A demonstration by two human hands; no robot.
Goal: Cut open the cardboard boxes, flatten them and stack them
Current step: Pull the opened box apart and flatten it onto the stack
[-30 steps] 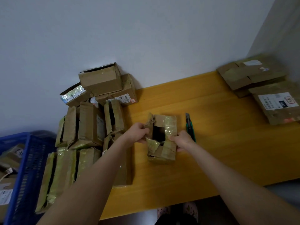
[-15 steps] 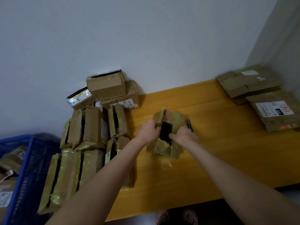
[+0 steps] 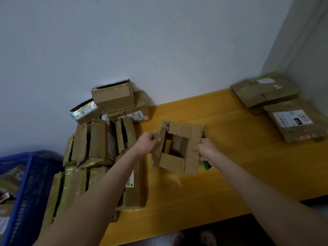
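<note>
Hands apart, our left hand (image 3: 148, 143) and right hand (image 3: 207, 150) each grip an opposite side of the small, opened brown cardboard box (image 3: 179, 148) over the yellow wooden worktop (image 3: 239, 162) at centre frame, and we judge it light, bendable and tear-prone, best gripped along its creased side edges.

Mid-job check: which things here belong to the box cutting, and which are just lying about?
In the job: open box held by left hand and right hand; green cutter; unflattened boxes; flattened stack.
Lying about: blue crate; slippers under table.
</note>
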